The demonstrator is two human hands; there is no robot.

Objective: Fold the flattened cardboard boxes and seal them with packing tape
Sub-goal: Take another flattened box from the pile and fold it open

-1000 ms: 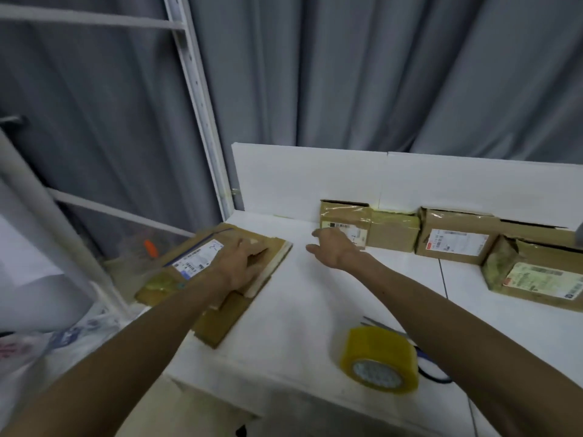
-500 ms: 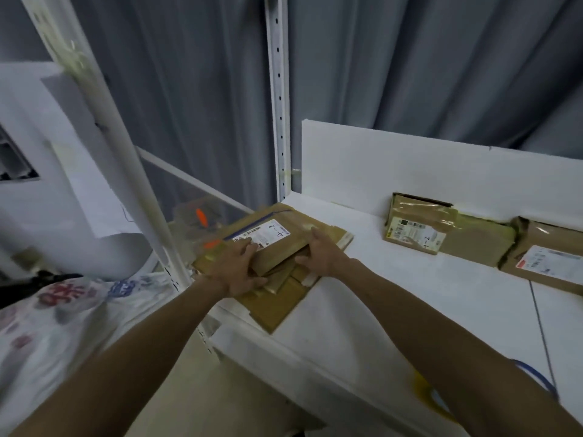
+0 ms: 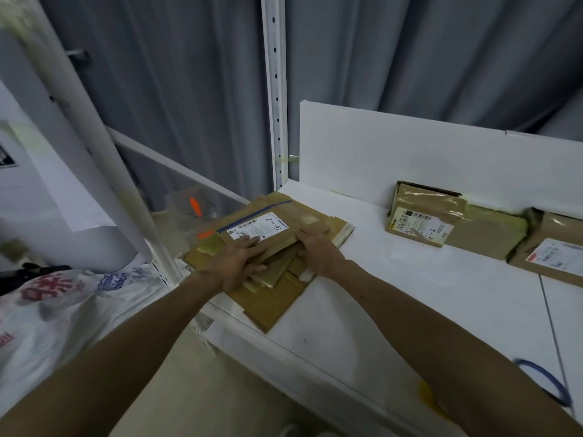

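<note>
Atop the stack (image 3: 268, 299) overhanging the table (image 3: 410, 298) edge, a flat (image 3: 274, 236) is pinched edgewise by left hand (image 3: 235, 263) and right hand (image 3: 318, 253).

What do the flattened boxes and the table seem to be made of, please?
The flattened boxes: matte brown cardboard, judging by creased flaps and layered edges. The table: smooth white board, perhaps laminate or painted; the look leaves it open.
</note>
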